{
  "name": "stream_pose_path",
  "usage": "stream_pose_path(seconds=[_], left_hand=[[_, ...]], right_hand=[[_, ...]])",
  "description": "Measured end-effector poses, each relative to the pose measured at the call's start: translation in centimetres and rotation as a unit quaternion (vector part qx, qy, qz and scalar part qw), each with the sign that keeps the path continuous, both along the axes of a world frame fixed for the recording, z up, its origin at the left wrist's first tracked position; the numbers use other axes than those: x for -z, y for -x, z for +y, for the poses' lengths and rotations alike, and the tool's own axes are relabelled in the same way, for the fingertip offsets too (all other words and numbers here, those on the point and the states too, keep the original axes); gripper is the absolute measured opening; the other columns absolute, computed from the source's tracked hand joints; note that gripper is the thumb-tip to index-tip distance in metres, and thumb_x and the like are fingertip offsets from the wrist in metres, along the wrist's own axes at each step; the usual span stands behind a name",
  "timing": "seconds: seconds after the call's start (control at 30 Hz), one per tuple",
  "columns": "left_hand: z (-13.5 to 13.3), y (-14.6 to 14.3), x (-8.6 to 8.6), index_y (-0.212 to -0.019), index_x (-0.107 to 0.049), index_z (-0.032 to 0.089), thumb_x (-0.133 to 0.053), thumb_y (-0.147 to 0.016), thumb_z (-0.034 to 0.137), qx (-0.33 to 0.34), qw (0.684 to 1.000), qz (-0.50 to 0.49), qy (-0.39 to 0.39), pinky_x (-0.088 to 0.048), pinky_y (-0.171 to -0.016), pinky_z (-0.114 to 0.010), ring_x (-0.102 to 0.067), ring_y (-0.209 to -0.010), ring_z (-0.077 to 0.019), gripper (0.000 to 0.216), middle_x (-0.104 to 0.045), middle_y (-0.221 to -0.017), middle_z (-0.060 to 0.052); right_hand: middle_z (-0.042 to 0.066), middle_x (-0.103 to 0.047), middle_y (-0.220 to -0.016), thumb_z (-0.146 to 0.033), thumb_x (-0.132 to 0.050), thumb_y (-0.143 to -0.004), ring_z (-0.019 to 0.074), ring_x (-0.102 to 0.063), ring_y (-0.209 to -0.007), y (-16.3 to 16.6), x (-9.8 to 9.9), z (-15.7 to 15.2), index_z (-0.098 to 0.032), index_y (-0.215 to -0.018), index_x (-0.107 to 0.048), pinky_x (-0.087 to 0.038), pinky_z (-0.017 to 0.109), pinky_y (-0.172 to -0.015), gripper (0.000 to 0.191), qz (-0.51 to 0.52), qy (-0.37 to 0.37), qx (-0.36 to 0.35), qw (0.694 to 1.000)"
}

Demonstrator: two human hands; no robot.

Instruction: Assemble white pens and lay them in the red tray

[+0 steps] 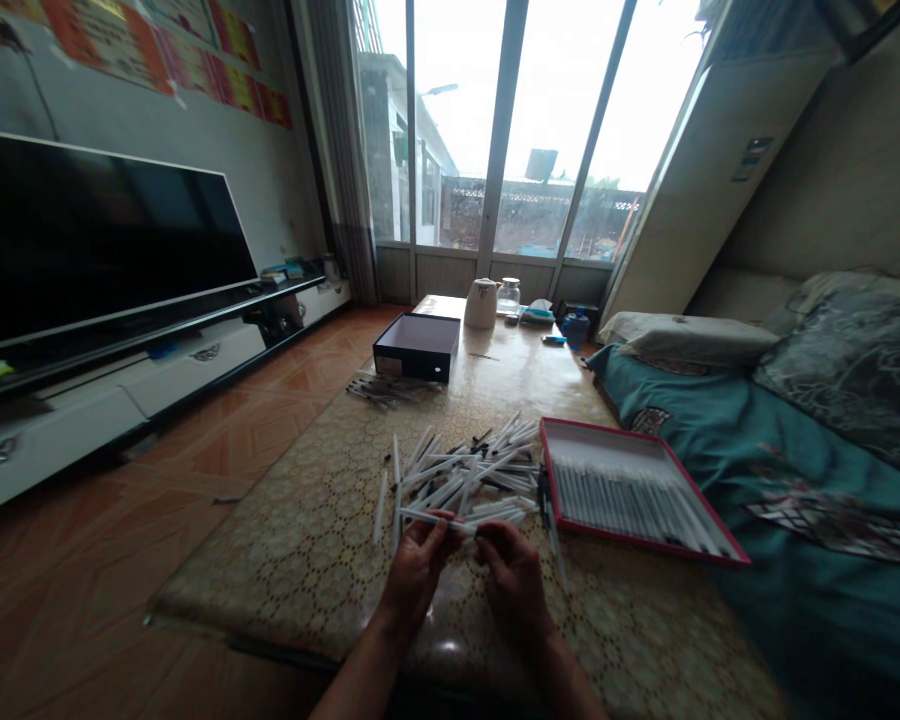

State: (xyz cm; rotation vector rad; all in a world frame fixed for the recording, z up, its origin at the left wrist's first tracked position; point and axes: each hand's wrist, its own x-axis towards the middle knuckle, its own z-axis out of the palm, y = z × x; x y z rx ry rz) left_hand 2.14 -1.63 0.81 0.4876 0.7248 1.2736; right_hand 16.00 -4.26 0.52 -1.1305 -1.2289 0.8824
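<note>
Close to me over the table, my left hand (424,550) pinches a slim white pen (459,526). My right hand (508,560) has its fingers closed at the pen's dark right end; whether that end is a cap I cannot make out. Just beyond both hands lies a loose heap of white pen barrels (469,475) with some black pieces among them. To the right, a shallow red-rimmed box (547,450) holds a row of pens (622,495) with dark ends, lying side by side.
A dark open box (412,367) stands farther up the patterned table (285,540), with dark thin sticks (386,390) before it. At the far end are a pale jug (481,303), a glass jar (508,297) and a tissue pack (538,312). A teal-covered sofa (682,410) borders the right side.
</note>
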Motion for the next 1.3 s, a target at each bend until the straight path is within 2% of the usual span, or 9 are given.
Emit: stream_pose_path(seconds=[0.2,0.4,0.63,0.73,0.83,0.9,1.07,1.23,1.3], left_hand=[[-0.1,-0.1,-0.3,-0.079,-0.066,0.015,-0.071,-0.067,0.017,0.003,1.000,0.010,-0.004,-0.052,-0.074,-0.026,-0.065,-0.075,-0.0172,0.013,-0.069,-0.078,-0.006],[-0.2,-0.1,-0.5,-0.080,-0.066,0.015,-0.070,-0.068,0.019,0.013,0.999,0.027,-0.024,-0.052,-0.072,-0.027,-0.065,-0.072,-0.0166,0.013,-0.069,-0.077,-0.006],[-0.1,0.0,0.4,-0.083,-0.066,0.014,-0.071,-0.068,0.025,0.027,0.998,0.030,-0.040,-0.051,-0.071,-0.026,-0.065,-0.070,-0.0147,0.019,-0.070,-0.079,-0.005],[0.1,0.2,0.8,-0.084,-0.065,0.015,-0.072,-0.068,0.026,0.012,1.000,0.005,-0.022,-0.051,-0.073,-0.026,-0.065,-0.072,-0.0148,0.021,-0.070,-0.081,-0.005],[0.1,0.2,0.7,-0.084,-0.065,0.014,-0.072,-0.068,0.025,0.016,1.000,-0.001,-0.021,-0.051,-0.075,-0.027,-0.066,-0.074,-0.0155,0.021,-0.070,-0.080,-0.005],[0.1,0.2,0.6,-0.085,-0.064,0.014,-0.072,-0.068,0.026,0.021,0.999,0.009,-0.028,-0.051,-0.074,-0.027,-0.066,-0.073,-0.0156,0.021,-0.070,-0.078,-0.005],[0.0,0.1,0.5,-0.085,-0.065,0.013,-0.071,-0.068,0.026,0.025,0.998,0.039,-0.042,-0.051,-0.070,-0.025,-0.065,-0.068,-0.0135,0.022,-0.069,-0.077,-0.005],[0.0,0.1,0.2,-0.084,-0.064,0.014,-0.072,-0.067,0.026,0.016,1.000,0.011,-0.020,-0.050,-0.074,-0.026,-0.065,-0.073,-0.0148,0.022,-0.070,-0.077,-0.005],[0.0,0.1,0.2,-0.084,-0.064,0.013,-0.073,-0.067,0.026,0.015,0.999,0.020,-0.023,-0.050,-0.074,-0.026,-0.065,-0.072,-0.0147,0.023,-0.070,-0.076,-0.005]], right_hand=[[0.000,-0.061,-0.068,-0.030,-0.058,-0.077,0.0125,-0.055,-0.057,0.0,-0.3,0.2,-0.018,-0.085,-0.061,-0.045,0.023,-0.056,0.015,-0.003,0.008,-0.004,1.000],[0.000,-0.059,-0.064,-0.035,-0.056,-0.080,0.0107,-0.050,-0.051,-0.2,0.4,0.4,-0.017,-0.085,-0.062,-0.041,0.021,-0.050,0.020,-0.021,0.022,0.005,1.000],[-0.003,-0.049,-0.054,-0.045,-0.039,-0.089,0.0098,-0.044,-0.051,-0.2,0.6,0.4,-0.018,-0.061,-0.051,-0.033,0.020,-0.049,0.041,-0.128,0.002,0.028,0.991],[-0.003,-0.051,-0.059,-0.040,-0.035,-0.091,0.0108,-0.046,-0.054,-0.1,0.4,0.3,-0.019,-0.072,-0.053,-0.034,0.020,-0.052,0.034,-0.131,0.003,0.025,0.991],[-0.002,-0.055,-0.067,-0.035,-0.042,-0.089,0.0124,-0.051,-0.061,-0.1,0.2,0.2,-0.019,-0.085,-0.053,-0.037,0.021,-0.059,0.020,-0.132,-0.005,0.008,0.991],[-0.002,-0.055,-0.068,-0.034,-0.043,-0.089,0.0125,-0.051,-0.063,-0.1,0.1,0.2,-0.019,-0.082,-0.053,-0.037,0.021,-0.060,0.019,-0.140,-0.016,0.000,0.990],[-0.003,-0.050,-0.060,-0.034,-0.034,-0.092,0.0113,-0.047,-0.056,-0.2,-0.1,0.2,-0.020,-0.065,-0.048,-0.034,0.021,-0.056,0.034,-0.165,-0.015,0.010,0.986],[-0.003,-0.056,-0.067,-0.034,-0.039,-0.090,0.0120,-0.051,-0.060,-0.1,0.2,0.3,-0.019,-0.087,-0.052,-0.037,0.021,-0.059,0.019,-0.147,-0.011,-0.002,0.989],[-0.002,-0.055,-0.067,-0.033,-0.040,-0.090,0.0119,-0.051,-0.060,0.0,0.4,0.4,-0.020,-0.087,-0.051,-0.038,0.021,-0.060,0.018,-0.140,-0.014,-0.008,0.990]])
